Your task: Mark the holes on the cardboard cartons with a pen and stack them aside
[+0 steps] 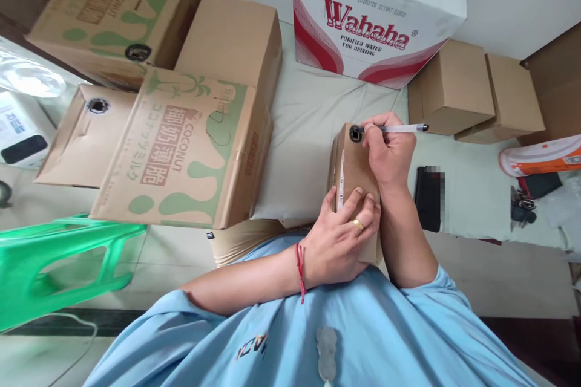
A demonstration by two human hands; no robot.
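Observation:
A small brown cardboard box point(351, 172) stands close in front of my body, with a black-ringed dark square mark point(356, 133) near its far end. My left hand point(347, 227) lies across the box's near part, fingers curled over it and gripping it; a ring and a red cord bracelet show. In my right hand point(389, 148) a clear pen point(403, 128) with a black end is pinched, its tip at the edge of the black ring. Whether the mark is a hole or drawn, I cannot tell. The box's underside is hidden.
Large coconut cartons point(181, 151) fill the left. A white Wahaha carton point(372, 24) stands at the back, with plain boxes point(454, 84) right of it. A black phone-like object point(427, 199) lies right of my forearm. A green stool point(91, 242) stands lower left.

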